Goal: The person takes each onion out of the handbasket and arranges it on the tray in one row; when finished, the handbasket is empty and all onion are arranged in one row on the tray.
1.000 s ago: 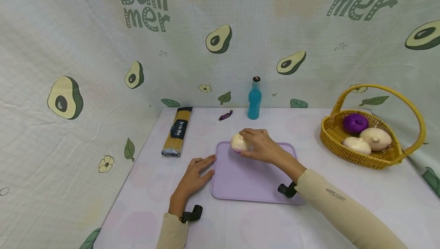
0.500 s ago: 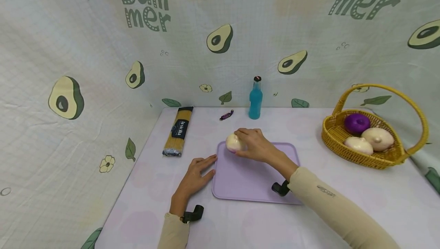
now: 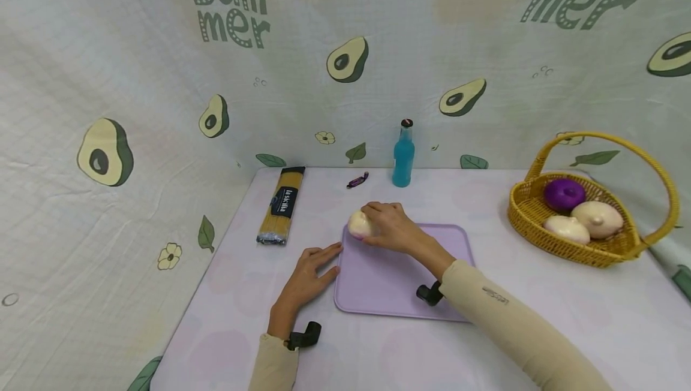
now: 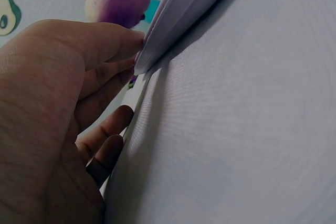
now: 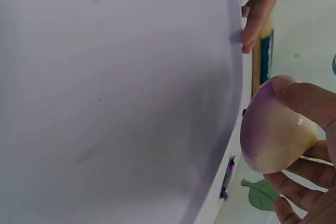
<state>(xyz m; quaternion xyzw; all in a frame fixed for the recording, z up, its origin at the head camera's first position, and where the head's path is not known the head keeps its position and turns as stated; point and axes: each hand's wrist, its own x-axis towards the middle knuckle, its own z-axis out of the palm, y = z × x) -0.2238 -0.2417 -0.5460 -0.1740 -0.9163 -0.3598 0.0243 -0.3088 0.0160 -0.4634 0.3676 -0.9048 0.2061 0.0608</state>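
- Step in hand, I reckon: positioning the turnip [image 3: 357, 225] at the lavender tray [image 3: 399, 289]. In the head view it lines up with the far left corner, and the wrist views make it look held up rather than resting.
- The right hand [image 3: 393, 227] has its fingers curled round the turnip, thumb on one side, other fingers opposite.
- The left hand [image 3: 306, 279] has fingers fairly straight and loosely apart, tips touching the tray's left rim, nothing gripped.
- Next move, my guess: lower it gently and let go only once it sits stable, since something that round could roll. The left hand could brace the tray.
- Counts: one turnip in hand, one tray, one wicker basket [image 3: 531, 237] with three vegetables: one purple vegetable [image 3: 564, 194], two pale vegetables [image 3: 597, 219].
- Also on the table [image 3: 232, 295]: one spaghetti packet [image 3: 280, 206], one blue bottle [image 3: 403, 160], one wrapped candy [image 3: 357, 180].
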